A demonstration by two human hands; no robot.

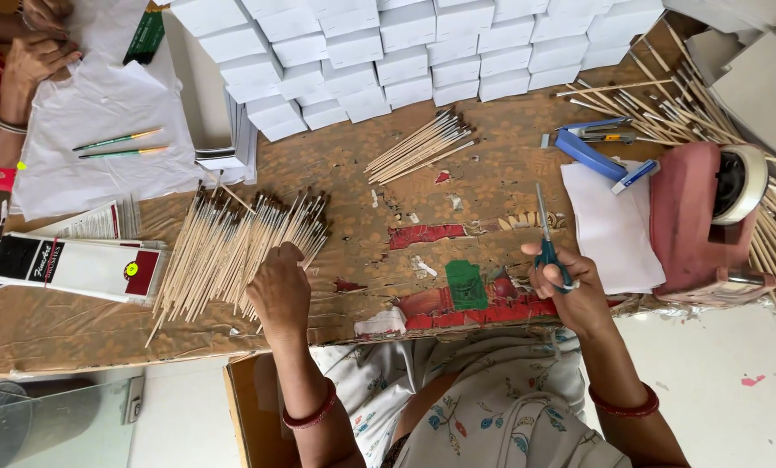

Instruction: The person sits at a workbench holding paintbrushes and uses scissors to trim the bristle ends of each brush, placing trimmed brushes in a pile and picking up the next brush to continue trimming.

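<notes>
scissors [547, 244] stand near the table's front edge, blades pointing away, grasped by the right hand [570, 290]; left hand [277, 290], fingers curled, rests on brushes [232, 247] lying fanned lengthwise

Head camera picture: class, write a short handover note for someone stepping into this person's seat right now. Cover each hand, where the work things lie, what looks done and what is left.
Left hand: resting on the big pile of brushes, fingers among the handles; a grip on any one brush cannot be made out.
Right hand: holding the scissors, blades pointing away from the body.
On the table: a smaller brush bundle mid-table, more sticks far right, tape dispenser and stapler at right, stacked white boxes at the back.
Done: boxes stacked.
Left: the large pile lies loose, unsorted.
</notes>
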